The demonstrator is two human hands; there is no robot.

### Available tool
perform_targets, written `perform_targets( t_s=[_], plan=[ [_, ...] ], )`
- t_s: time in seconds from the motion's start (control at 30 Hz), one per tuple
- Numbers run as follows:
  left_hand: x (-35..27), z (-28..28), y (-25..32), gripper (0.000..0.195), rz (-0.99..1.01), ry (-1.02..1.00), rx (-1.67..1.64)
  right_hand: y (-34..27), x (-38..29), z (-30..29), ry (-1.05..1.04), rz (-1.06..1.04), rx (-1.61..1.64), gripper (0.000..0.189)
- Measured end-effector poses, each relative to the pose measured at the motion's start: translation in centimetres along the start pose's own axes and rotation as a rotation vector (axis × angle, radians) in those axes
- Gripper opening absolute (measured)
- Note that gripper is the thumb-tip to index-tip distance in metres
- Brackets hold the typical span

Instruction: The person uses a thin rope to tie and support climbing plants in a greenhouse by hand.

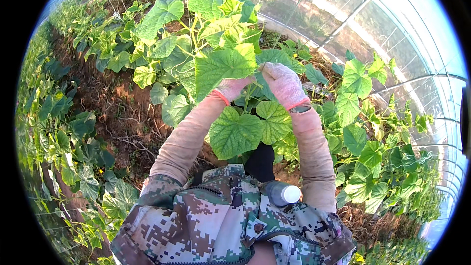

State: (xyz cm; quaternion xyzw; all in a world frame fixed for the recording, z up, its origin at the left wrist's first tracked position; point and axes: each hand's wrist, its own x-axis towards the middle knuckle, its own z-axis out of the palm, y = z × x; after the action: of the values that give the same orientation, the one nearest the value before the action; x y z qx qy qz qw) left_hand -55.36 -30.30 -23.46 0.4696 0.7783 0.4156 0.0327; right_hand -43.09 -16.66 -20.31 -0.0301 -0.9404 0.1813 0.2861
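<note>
Both of my hands wear pinkish-white knit gloves with red cuffs and reach into a cucumber plant in front of my chest. My left hand (pixel 235 87) is partly behind a broad, sunlit cucumber leaf (pixel 226 64), so its fingertips are hidden. Across a small gap, my right hand (pixel 283 81) has its fingers curled, with the tips close together beside that leaf's edge; what lies between them is too small to tell. A green stem (pixel 248 97) runs down between the hands to lower cucumber leaves (pixel 235 130). Above, the vine (pixel 193 35) climbs upright with tendrils.
More cucumber plants (pixel 358 140) grow on the right, and a dense row (pixel 73 125) stands at far left. Bare soil (pixel 125 106) with dry roots lies between. Metal hoops (pixel 362 5) carry clear plastic film. A white-capped bottle (pixel 290 194) sticks out at my camouflage jacket (pixel 206 224).
</note>
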Motion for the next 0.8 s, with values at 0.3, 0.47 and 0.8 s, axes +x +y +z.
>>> perform_targets(
  t_s=[0.3,0.47,0.8],
  plan=[
    [0.7,1.4,-2.3,0.034,-0.048,-0.065,-0.210,-2.3,0.3,-0.2,-0.044,0.175,-0.181,0.014],
    [-0.3,2.7,-2.3,0.031,0.012,0.020,-0.286,-0.7,-0.5,0.5,-0.007,0.238,-0.208,0.016],
    [-0.4,2.0,-2.8,0.016,-0.248,-0.049,-0.759,3.4,-0.5,0.5,0.220,0.464,0.996,0.048]
  ],
)
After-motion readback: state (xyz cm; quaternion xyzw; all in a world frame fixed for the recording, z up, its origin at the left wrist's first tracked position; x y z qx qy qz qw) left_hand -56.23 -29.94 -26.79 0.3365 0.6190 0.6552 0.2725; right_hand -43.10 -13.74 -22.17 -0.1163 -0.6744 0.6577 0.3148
